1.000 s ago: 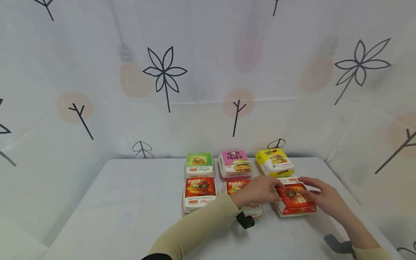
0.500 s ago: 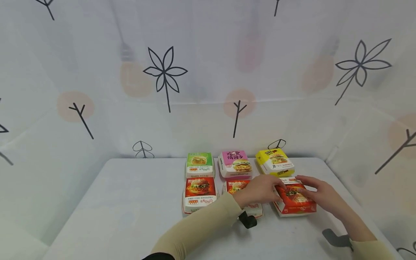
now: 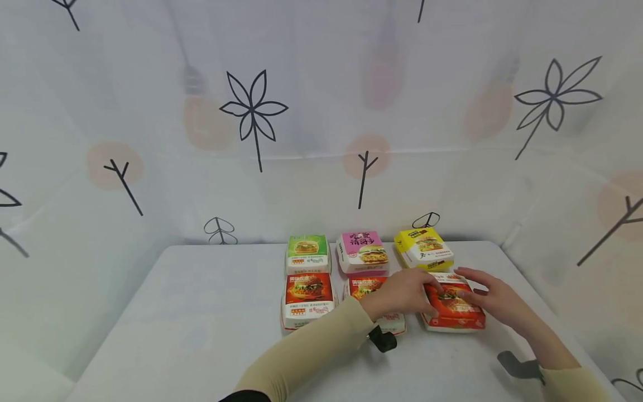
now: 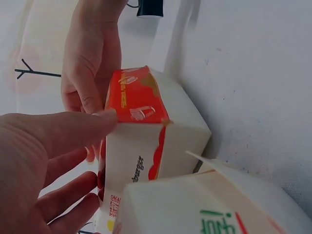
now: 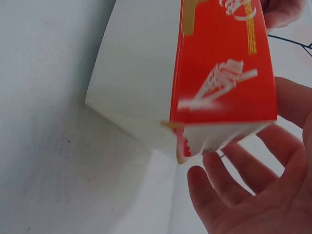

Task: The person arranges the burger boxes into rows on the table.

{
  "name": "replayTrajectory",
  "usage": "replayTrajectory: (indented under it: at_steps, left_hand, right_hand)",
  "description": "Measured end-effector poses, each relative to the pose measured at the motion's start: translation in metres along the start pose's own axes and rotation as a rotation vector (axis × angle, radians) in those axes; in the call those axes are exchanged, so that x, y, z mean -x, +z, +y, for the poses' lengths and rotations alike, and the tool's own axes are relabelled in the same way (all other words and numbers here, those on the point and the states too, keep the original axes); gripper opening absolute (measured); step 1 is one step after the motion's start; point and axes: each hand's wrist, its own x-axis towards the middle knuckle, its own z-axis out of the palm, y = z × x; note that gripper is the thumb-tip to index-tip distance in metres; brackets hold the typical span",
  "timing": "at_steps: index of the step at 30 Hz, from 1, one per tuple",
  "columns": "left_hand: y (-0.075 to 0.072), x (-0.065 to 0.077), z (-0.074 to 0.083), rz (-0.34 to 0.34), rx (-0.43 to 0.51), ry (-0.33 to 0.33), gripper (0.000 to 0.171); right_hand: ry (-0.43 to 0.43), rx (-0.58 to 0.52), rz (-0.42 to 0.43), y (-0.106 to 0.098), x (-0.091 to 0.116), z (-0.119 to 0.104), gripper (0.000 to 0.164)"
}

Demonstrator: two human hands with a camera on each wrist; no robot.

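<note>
A red and white burger box [image 3: 454, 315] lies at the right of the front row, a hand on either side. My left hand [image 3: 402, 293] reaches over the middle box to its left side. In the left wrist view, the left thumb [image 4: 83, 126] touches the box's corner, while the other fingers extend along its top edge. My right hand [image 3: 494, 298] is at the box's right side, its thumb over the top. In the right wrist view, the right fingers [image 5: 248, 168] are spread and loosely bent beside the box's end.
Another red burger box [image 3: 308, 293] stands front left. The middle red box [image 3: 366, 287] is partly hidden by my left forearm. Behind are a green box [image 3: 307, 251], a pink box [image 3: 363, 251] and a yellow box [image 3: 424, 248]. A patterned cloth [image 3: 301, 195] hangs behind the white table [image 3: 201, 324].
The right red box has shifted very slightly left, its front edge now straighter. My right hand has edged left with it. The left hand stays nearly in place.
</note>
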Motion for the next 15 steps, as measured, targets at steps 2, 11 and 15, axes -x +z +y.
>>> replayTrajectory:
  at_steps: [2, 11, 15]
  left_hand:
    - [0.0003, -0.0001, 0.0003, -0.009, 0.004, -0.008, 0.042]
    - [-0.0030, 0.0043, -0.0014, 0.015, 0.063, -0.021, 0.043]
    - [-0.0028, 0.0039, -0.0019, 0.024, 0.093, -0.034, 0.039]
  right_hand:
    - [0.001, 0.002, -0.016, -0.0002, 0.0006, 0.0006, 0.069]
    - [-0.007, 0.054, 0.028, -0.0001, 0.0069, 0.0068, 0.068]
    - [0.000, 0.087, 0.039, -0.0021, 0.0095, 0.0070, 0.064]
